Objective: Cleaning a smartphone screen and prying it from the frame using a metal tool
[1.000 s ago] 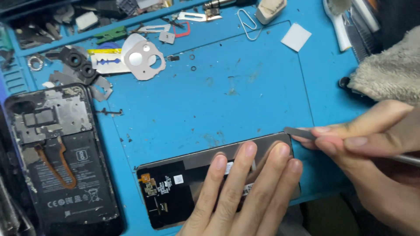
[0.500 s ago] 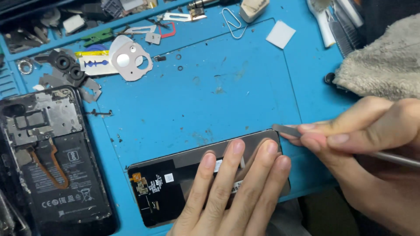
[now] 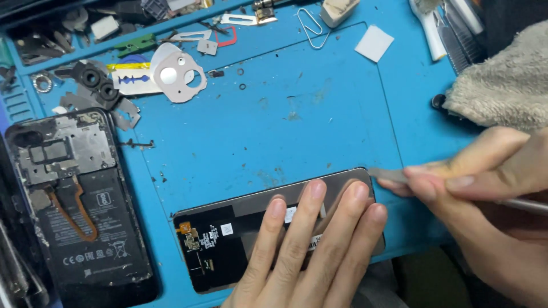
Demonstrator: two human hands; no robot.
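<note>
Left hand [image 3: 308, 251] lying flat, fingers spread, pinning screen panel [image 3: 240, 239] on blue bench mat [image 3: 274, 125]. Right hand [image 3: 485, 188] pinching thin metal pry tool [image 3: 388, 174], tip touching panel's top right corner. Judging: keeping blade shallow, pressing steadily, avoiding flex.

Even, fairly bright light falls from overhead on the blue mat [image 3: 274, 125], which shows its colour strongly and without hard glare; only the metal bits above it along the far edge give small glints. Soft, short shadows sit under the left hand [image 3: 308, 251] and the right hand [image 3: 485, 188] near the mat's near edge. The mat's middle is sharp, while the fingers nearest the camera and the towel [image 3: 502, 85] to its right look slightly soft.
</note>
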